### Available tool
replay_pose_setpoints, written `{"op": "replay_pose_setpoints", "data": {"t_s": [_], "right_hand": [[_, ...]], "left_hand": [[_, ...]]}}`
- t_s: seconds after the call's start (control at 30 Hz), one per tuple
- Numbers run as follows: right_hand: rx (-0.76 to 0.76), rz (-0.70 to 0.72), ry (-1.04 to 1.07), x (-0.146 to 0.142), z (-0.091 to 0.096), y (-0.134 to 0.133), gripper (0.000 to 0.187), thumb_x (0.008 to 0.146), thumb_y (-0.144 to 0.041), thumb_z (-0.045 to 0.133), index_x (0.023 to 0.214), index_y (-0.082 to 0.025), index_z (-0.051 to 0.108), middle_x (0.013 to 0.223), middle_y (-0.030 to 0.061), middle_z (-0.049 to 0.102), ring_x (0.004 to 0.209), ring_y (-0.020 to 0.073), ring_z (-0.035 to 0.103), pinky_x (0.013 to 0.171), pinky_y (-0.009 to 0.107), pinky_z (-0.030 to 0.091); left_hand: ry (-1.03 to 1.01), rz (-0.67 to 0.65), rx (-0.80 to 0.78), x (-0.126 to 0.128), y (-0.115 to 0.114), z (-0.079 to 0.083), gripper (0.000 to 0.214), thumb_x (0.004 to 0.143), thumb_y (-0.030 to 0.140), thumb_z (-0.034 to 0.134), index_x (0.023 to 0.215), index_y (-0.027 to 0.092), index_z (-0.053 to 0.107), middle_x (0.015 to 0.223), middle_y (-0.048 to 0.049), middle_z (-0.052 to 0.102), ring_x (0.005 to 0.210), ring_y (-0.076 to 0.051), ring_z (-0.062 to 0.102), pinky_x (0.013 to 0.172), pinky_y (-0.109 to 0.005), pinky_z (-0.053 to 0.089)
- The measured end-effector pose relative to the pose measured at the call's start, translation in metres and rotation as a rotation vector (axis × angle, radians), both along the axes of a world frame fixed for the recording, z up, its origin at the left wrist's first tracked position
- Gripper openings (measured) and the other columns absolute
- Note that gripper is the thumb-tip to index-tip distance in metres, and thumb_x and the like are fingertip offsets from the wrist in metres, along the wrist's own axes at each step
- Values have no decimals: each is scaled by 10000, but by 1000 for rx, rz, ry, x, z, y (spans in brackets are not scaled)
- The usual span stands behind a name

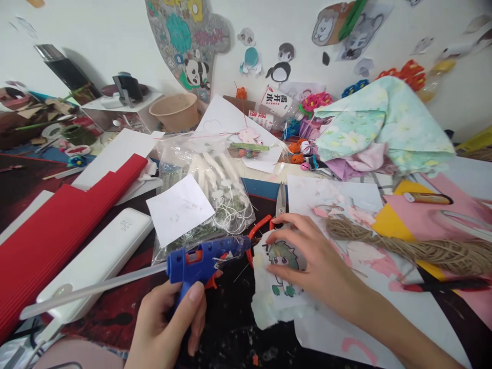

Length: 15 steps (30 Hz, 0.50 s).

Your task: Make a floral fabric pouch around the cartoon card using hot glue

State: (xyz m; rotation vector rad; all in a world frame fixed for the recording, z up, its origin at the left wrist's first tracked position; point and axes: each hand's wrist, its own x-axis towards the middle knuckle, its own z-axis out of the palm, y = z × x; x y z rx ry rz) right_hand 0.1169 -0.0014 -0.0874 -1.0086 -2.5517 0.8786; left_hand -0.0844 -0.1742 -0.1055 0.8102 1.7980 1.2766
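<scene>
A blue hot glue gun (209,261) is gripped in my left hand (169,318), with a long translucent glue stick (96,291) sticking out of its back end. Its nozzle points right and reaches the upper left edge of a torn-edged white paper piece (265,307). A cartoon figure with green hair (282,261) is on that paper. My right hand (315,261) holds the paper piece from the right, thumb and fingers across the figure. Just behind it lie scissors (282,199), their orange-red handles partly hidden by the paper and my fingers.
To the left are a white power bank (115,251) and red folded material (73,220). A plastic bag (207,164) with a white paper square (180,210) lies beyond the glue gun. Twine (403,241), paper scraps and a black-and-red tool (449,285) lie right. A bowl (175,111) stands behind.
</scene>
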Motion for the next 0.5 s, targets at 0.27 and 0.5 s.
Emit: {"op": "replay_pose_setpoints", "data": {"t_s": [0.27, 0.5], "right_hand": [[-17, -36, 0, -1, 1, 1, 204, 828, -369, 747, 990, -294, 649, 1413, 93, 511, 1319, 355, 502, 958, 545, 552], [-65, -21, 67, 7, -2, 6, 197, 832, -333, 767, 922, -288, 598, 1392, 53, 506, 1288, 303, 524, 970, 484, 527]], "left_hand": [[2, 18, -5, 0, 0, -1, 580, 942, 531, 540, 462, 206, 520, 369, 1, 493, 359, -108, 451, 417, -238, 345], [18, -38, -10, -4, -3, -4, 578, 951, 529, 523, 472, 206, 528, 370, 2, 501, 361, -106, 464, 426, -233, 351]]}}
